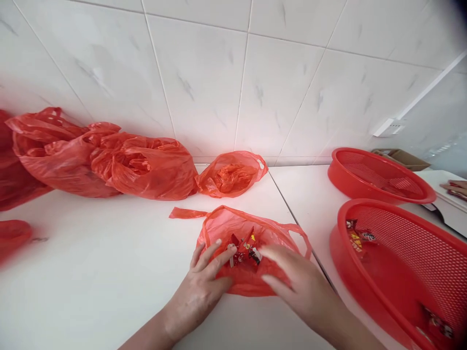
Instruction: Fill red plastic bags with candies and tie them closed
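Observation:
A thin red plastic bag (248, 288) lies with its mouth spread on the white table in front of me. Several small shiny red packets (243, 252) with black, white and yellow print are inside it. My left hand (204, 284) rests on the bag's left side, fingers spread, with fingertips close to the packets. Over the right side is my right hand (301, 277), slightly blurred, its thumb and fingers apart and nothing visible between them. One bag handle (301, 238) loops out behind the right hand; the other stretches left.
A red mesh basket (350, 272) with a few packets stands at right, another red basket (343, 182) behind it. Several stuffed red bags (160, 175) line the tiled wall. A seam runs through the tabletop. Another person's hand (454, 187) shows at far right.

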A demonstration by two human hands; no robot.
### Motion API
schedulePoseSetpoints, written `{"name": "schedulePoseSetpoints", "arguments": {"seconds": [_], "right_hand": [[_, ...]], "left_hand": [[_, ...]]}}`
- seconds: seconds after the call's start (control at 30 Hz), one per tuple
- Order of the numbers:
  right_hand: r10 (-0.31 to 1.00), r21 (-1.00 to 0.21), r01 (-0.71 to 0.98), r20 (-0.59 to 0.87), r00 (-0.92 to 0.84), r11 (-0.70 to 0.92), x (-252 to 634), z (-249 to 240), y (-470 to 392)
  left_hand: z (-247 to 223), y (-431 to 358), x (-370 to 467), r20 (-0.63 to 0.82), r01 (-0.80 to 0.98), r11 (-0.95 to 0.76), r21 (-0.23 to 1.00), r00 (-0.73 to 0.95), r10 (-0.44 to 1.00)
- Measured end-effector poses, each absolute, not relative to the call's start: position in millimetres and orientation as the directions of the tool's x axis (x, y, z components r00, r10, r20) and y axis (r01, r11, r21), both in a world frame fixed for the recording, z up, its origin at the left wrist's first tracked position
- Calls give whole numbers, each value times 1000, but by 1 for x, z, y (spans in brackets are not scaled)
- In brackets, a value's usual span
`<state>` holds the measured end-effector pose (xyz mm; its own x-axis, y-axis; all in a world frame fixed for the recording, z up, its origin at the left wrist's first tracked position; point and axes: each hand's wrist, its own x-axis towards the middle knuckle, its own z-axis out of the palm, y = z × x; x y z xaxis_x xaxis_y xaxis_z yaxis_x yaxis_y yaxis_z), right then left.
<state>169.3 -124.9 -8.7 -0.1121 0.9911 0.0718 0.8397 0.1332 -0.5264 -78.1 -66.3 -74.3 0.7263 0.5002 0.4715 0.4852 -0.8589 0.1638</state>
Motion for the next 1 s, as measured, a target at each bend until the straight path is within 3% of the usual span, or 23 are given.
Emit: {"name": "schedulePoseSetpoints", "arguments": {"seconds": [0.13,0.27,0.33,0.43,0.53,0.6,0.7,0.8,0.9,0.93,1.0], "right_hand": [[990,-423,895,44,-136,142,147,-37,-84],[994,-524,850,52,94,-53,168,-35,-83],[985,-561,825,102,142,-61,177,-26,-90],[988,-558,826,153,9,79,176,-22,-95],[989,-510,848,51,-139,145,162,-33,-89],[985,-464,873,-9,-170,147,153,-37,-88],[987,-465,871,90,-130,157,157,-20,-103],[954,-505,863,256,155,-5,199,21,-136],[824,-381,850,295,484,-363,270,57,-176],[812,-325,844,272,516,-427,294,62,-188],[879,-265,880,170,445,-394,331,59,-210]], "left_hand": [[-76,-65,-80,453,526,-832,179,706,544],[-80,-60,-85,439,532,-831,165,715,544],[-81,-58,-85,429,523,-835,169,724,540],[-79,-59,-83,424,517,-831,205,719,551],[-77,-61,-82,431,516,-826,228,707,560],[-77,-61,-85,427,522,-824,221,707,563],[-82,-56,-90,447,519,-832,196,708,547],[-91,-49,-92,518,486,-846,218,677,523],[-100,-43,-91,571,455,-854,252,643,510],[-102,-42,-90,585,443,-863,243,643,495],[-104,-41,-90,592,432,-876,214,656,468]]}}
